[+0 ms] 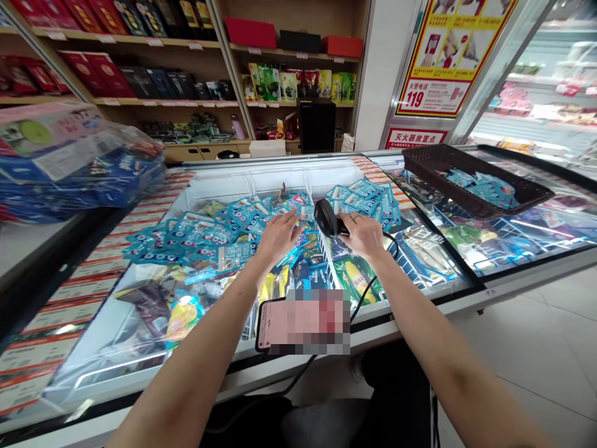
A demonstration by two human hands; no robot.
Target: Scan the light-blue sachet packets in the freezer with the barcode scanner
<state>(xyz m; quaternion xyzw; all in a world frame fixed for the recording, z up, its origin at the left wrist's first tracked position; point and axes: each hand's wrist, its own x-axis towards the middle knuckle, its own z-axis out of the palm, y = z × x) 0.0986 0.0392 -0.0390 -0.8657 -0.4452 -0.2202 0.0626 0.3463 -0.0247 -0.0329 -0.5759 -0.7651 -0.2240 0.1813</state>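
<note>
My right hand (363,234) is wrapped round the handle of a black corded barcode scanner (326,218), its head pointing left. Just left of it, my left hand (278,236) reaches over the glass with fingers stretched forward, close to a blue packet (305,213); whether it touches the packet I cannot tell. A wide spread of blue packets (200,230) lies on the freezer's glass top to the left of my left hand. Another group of blue packets (366,196) lies beyond my right hand. Between my forearms, a phone (280,323) rests near the freezer's front edge, its screen partly blurred out.
A dark basket (494,208) holding blue packets stands on the freezer at right. Plastic-wrapped boxes (69,168) are stacked at left. The scanner's black cable (366,289) runs past the phone and over the front edge. Stocked shelves (172,43) line the back.
</note>
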